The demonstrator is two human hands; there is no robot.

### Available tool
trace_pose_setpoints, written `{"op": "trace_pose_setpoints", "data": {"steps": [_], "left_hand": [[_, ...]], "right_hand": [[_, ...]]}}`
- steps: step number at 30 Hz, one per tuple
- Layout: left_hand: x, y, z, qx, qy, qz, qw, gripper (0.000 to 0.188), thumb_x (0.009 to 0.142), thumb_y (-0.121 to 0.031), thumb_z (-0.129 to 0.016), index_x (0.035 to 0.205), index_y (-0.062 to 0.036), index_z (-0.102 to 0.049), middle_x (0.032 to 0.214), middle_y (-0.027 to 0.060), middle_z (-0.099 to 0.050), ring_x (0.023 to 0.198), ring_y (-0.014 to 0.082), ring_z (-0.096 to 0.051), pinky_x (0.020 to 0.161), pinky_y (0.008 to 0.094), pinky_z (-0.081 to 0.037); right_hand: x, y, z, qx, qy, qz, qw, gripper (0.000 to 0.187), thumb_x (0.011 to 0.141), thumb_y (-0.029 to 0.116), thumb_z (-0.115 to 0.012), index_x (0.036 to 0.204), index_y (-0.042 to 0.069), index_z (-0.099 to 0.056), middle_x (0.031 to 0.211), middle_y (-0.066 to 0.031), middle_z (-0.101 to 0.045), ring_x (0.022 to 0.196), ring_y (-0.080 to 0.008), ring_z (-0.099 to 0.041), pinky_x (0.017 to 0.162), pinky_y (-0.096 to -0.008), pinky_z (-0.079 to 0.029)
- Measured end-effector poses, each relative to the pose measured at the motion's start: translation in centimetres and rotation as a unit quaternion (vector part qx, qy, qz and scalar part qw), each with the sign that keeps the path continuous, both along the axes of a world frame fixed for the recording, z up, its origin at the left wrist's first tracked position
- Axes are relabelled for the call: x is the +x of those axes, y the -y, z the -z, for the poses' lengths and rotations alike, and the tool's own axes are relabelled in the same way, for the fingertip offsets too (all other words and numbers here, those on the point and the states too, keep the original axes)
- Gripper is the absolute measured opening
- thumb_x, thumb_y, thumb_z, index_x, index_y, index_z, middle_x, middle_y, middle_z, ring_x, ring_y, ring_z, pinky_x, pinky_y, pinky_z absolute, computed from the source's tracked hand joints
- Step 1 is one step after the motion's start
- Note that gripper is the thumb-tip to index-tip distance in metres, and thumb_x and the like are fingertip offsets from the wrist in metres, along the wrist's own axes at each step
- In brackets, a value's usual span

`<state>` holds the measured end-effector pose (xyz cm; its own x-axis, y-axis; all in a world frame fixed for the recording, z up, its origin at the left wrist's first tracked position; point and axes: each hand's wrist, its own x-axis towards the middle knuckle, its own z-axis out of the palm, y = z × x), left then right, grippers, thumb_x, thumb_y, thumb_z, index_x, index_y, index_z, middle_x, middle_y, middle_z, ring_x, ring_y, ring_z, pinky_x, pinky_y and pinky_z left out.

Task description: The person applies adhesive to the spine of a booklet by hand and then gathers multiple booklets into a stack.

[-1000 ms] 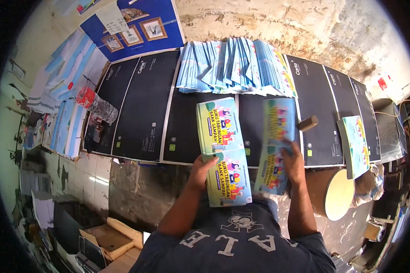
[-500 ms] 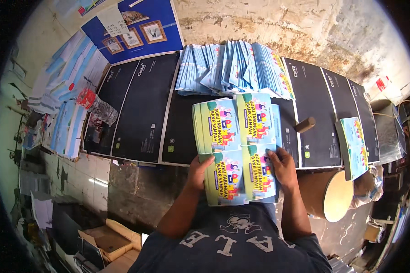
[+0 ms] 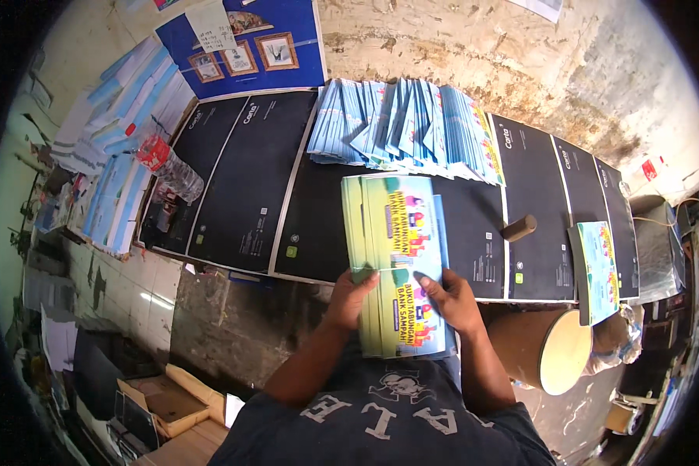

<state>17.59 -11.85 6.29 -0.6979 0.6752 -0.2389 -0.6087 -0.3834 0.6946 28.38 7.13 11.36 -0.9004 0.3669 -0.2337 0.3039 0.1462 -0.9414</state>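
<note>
Between my two hands is a loose stack of printed booklets (image 3: 402, 225), with green, yellow and blue covers bearing cartoon figures. My left hand (image 3: 352, 300) closes on the stack's left edge, thumb on top. At the right edge my right hand (image 3: 453, 300) grips it too, its thumb pressing on the top cover. Several green edges fan out on the left, and a blue sheet shows beneath on the right. The fingers under the stack are hidden. Beyond it, a long row of blue folded booklets (image 3: 400, 128) leans along the back of the black table (image 3: 248, 179).
Right of my hands stand a short brown cylinder (image 3: 519, 227) and another booklet stack (image 3: 598, 272) at the table's edge. A big round drum (image 3: 565, 351) sits below. On the left are a plastic bottle (image 3: 171, 169), paper piles (image 3: 124, 186) and a blue picture board (image 3: 248, 50).
The booklets, spread two columns wide before, are now drawn together into one overlapping column. My right hand has come left, closer to my left hand. The view has shifted slightly.
</note>
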Motion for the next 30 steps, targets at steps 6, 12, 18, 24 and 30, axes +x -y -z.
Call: {"op": "trace_pose_setpoints", "data": {"steps": [6, 12, 18, 24, 30], "left_hand": [[-1.3, 2.0, -1.4, 0.062, 0.023, -0.034, 0.997, 0.028, 0.096, -0.01, -0.06, 0.123, -0.0005, -0.059, 0.116, 0.01, -0.066, 0.105, 0.0203, -0.065, 0.091, 0.0362, -0.053], [-1.5, 1.1, 0.7, 0.0, 0.007, -0.034, 0.999, 0.027, 0.096, -0.008, -0.058, 0.122, -0.0004, -0.059, 0.112, 0.0072, -0.066, 0.098, 0.0171, -0.065, 0.086, 0.0326, -0.053], [-5.1, 10.9, 3.7, 0.043, 0.008, -0.062, 0.997, 0.043, 0.092, -0.024, -0.057, 0.128, 0.0003, -0.053, 0.11, 0.0132, -0.067, 0.093, 0.0225, -0.067, 0.081, 0.0372, -0.056], [-6.2, 11.1, 6.6, 0.052, 0.064, -0.139, 0.987, 0.059, 0.084, -0.027, -0.064, 0.135, -0.0017, -0.048, 0.116, 0.0149, -0.064, 0.1, 0.0295, -0.067, 0.088, 0.0427, -0.056], [-7.5, 13.2, 7.6, 0.053, 0.057, -0.141, 0.987, 0.056, 0.086, -0.022, -0.061, 0.135, -0.0001, -0.049, 0.12, 0.0174, -0.063, 0.104, 0.0301, -0.066, 0.09, 0.0431, -0.056]], "right_hand": [[2.0, -4.2, 2.4, 0.104, -0.079, 0.169, 0.977, 0.026, 0.093, 0.017, -0.066, 0.098, -0.008, -0.066, 0.082, -0.0135, -0.072, 0.07, -0.0137, -0.065, 0.062, -0.0311, -0.052], [0.4, -2.4, 3.5, 0.025, -0.026, 0.103, 0.994, 0.026, 0.092, 0.02, -0.069, 0.098, -0.005, -0.066, 0.09, -0.0109, -0.072, 0.079, -0.0135, -0.063, 0.069, -0.0301, -0.051], [1.1, -5.4, 0.7, -0.192, -0.168, 0.113, 0.96, 0.05, 0.089, 0.002, -0.068, 0.133, -0.001, -0.044, 0.115, -0.0149, -0.065, 0.099, -0.0193, -0.066, 0.087, -0.0317, -0.055], [-5.0, 2.6, 6.6, -0.091, -0.076, 0.046, 0.992, 0.115, 0.081, 0.008, -0.078, 0.152, -0.001, 0.012, 0.144, -0.0284, -0.04, 0.124, -0.0346, -0.053, 0.105, -0.0354, -0.044], [-7.7, 3.1, 7.9, 0.096, 0.036, 0.034, 0.994, 0.132, 0.069, 0.01, -0.083, 0.15, -0.001, 0.02, 0.136, -0.0304, -0.05, 0.12, -0.036, -0.057, 0.099, -0.0387, -0.049]]}}
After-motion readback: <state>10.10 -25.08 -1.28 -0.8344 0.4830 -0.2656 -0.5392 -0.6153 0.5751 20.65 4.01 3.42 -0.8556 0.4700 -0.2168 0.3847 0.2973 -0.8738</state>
